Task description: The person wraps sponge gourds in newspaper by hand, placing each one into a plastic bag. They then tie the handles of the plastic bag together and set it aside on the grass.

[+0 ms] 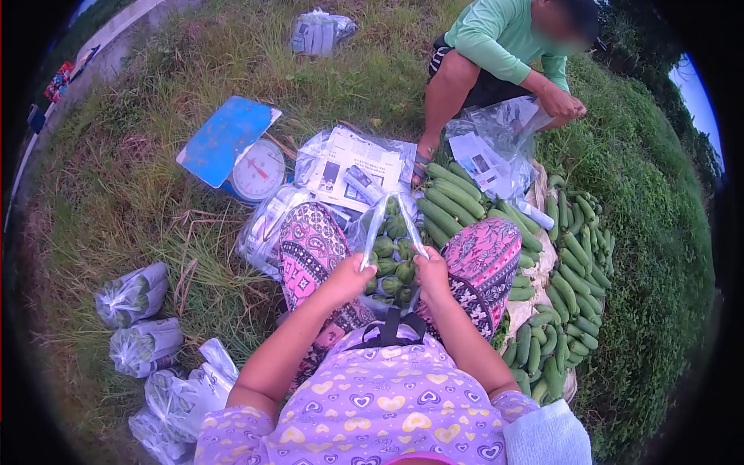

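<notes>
A clear plastic bag (pixel 411 209) stands between my knees. Packed inside it are green cucumbers (pixel 404 271), their rounded ends facing up. My left hand (pixel 350 279) is closed on the left side of the bag's gathered rim. On the opposite side, my right hand (pixel 432 273) grips the rim in the same way. The plastic is drawn into two strips that slant together away from me. Just beyond the bag lie sheets of newspaper (pixel 353 167) in clear plastic.
A blue-topped dial scale (pixel 260 170) stands at upper left. Bagged bundles (pixel 132 294) lie on the grass at left. Many cucumbers (pixel 573 271) are heaped on a sheet at right. A person in a green shirt (pixel 492 43) squats ahead, handling a plastic bag (pixel 504 124).
</notes>
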Tool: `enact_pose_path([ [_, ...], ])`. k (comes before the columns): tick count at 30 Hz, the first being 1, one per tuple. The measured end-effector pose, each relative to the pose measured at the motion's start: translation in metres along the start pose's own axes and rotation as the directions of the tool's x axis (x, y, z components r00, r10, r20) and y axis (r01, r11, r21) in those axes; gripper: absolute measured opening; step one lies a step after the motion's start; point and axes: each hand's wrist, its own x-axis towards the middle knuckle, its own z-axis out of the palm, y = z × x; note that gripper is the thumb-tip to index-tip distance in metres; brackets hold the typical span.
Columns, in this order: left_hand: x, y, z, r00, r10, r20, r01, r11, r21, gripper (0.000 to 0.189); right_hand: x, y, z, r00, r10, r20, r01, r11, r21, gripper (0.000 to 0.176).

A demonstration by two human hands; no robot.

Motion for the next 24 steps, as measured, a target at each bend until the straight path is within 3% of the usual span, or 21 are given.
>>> enact_pose_path([
  [1, 0.003, 0.013, -0.015, 0.997, 0.068, -0.032, -0.055, 0.948, 0.313, 0.028, 0.002, 0.0, -0.005, 1.0, 0.001, 0.013, -0.001, 1.0, -0.006, 0.027],
  [3, 0.014, 0.034, -0.036, 0.987, 0.136, -0.086, -0.055, 0.79, 0.611, 0.034, -0.002, -0.007, -0.008, 0.999, 0.042, 0.023, -0.042, 0.999, 0.011, 0.027],
  [4, 0.02, 0.045, -0.042, 0.985, 0.083, -0.151, 0.019, 0.818, 0.575, 0.039, -0.004, -0.009, -0.008, 0.999, 0.046, 0.024, -0.046, 0.999, 0.003, 0.026],
  [6, 0.04, 0.049, -0.049, 0.94, 0.18, -0.29, 0.04, 0.785, 0.618, 0.051, -0.006, -0.012, -0.006, 0.999, 0.048, 0.022, -0.047, 0.999, -0.008, 0.026],
  [9, 0.074, 0.044, -0.043, 0.955, 0.139, -0.262, 0.111, 0.652, 0.75, 0.054, -0.002, -0.011, -0.005, 0.997, 0.059, 0.044, -0.06, 0.998, 0.016, 0.025],
  [12, 0.101, 0.031, -0.039, 0.992, 0.007, -0.125, 0.093, 0.628, 0.772, 0.043, 0.005, -0.006, -0.01, 0.994, 0.076, 0.078, -0.08, 0.995, 0.051, 0.024],
  [15, 0.115, 0.02, -0.039, 0.965, 0.167, -0.204, -0.002, 0.779, 0.627, 0.031, 0.006, -0.005, -0.011, 0.995, 0.072, 0.063, -0.075, 0.996, 0.046, 0.023],
  [16, 0.11, 0.02, -0.038, 0.916, 0.278, -0.29, -0.069, 0.82, 0.569, 0.027, 0.006, -0.005, -0.012, 0.995, 0.074, 0.062, -0.077, 0.996, 0.051, 0.023],
  [20, 0.092, 0.02, -0.04, 0.884, 0.372, -0.284, -0.146, 0.796, 0.587, 0.024, 0.007, -0.005, -0.015, 0.995, 0.082, 0.059, -0.087, 0.992, 0.091, 0.024],
  [24, 0.073, 0.035, -0.042, 0.935, 0.233, -0.266, -0.037, 0.811, 0.583, 0.025, 0.005, -0.006, -0.014, 0.996, 0.08, 0.043, -0.085, 0.987, 0.133, 0.022],
])
